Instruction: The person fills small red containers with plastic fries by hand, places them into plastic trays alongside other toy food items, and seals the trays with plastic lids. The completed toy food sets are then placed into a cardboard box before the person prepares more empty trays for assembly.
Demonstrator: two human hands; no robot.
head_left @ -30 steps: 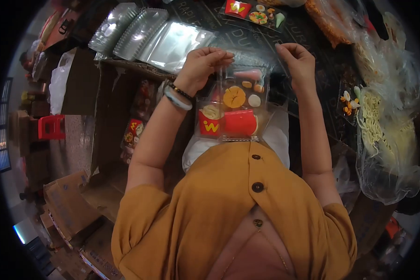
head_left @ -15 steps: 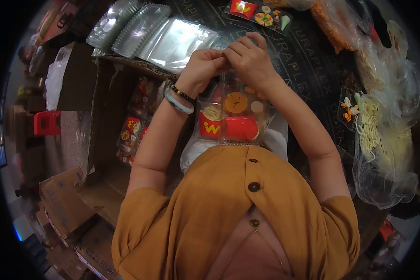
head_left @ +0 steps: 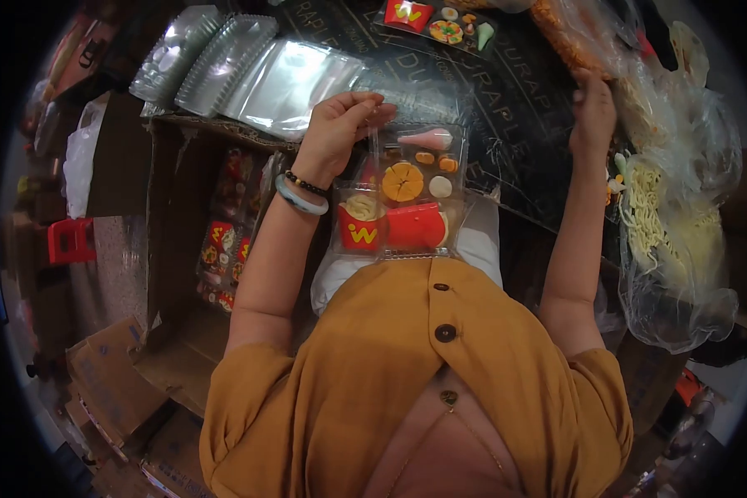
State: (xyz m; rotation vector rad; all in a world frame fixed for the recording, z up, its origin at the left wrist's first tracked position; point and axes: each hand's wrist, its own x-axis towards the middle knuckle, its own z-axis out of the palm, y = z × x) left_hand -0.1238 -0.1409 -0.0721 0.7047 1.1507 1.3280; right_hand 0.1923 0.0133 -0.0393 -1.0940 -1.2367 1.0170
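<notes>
My left hand (head_left: 344, 129) pinches the upper left edge of a clear plastic blister pack (head_left: 459, 158) that stands in front of my chest. Inside it are a red toy cup (head_left: 415, 228), an orange scored disc (head_left: 402, 182), a small white disc (head_left: 441, 187) and a pink cone-shaped piece (head_left: 427, 139). Next to it is a red toy fries box (head_left: 359, 231) in clear plastic. Far to the right, my right hand (head_left: 594, 116) has its fingers bunched at the edge of a plastic bag of orange pieces (head_left: 566, 37); what they grip is hidden.
Clear empty blister shells (head_left: 224, 66) and flat clear bags (head_left: 295, 83) lie at the upper left, above an open cardboard box (head_left: 162, 232) with filled packs. A filled pack (head_left: 436, 23) lies at the top. Bagged pale noodle-like strands (head_left: 646, 220) are at the right.
My right hand has left the top of the pack and moved right to the bag of orange pieces. My left hand stays on the pack, whose upper part is now uncovered.
</notes>
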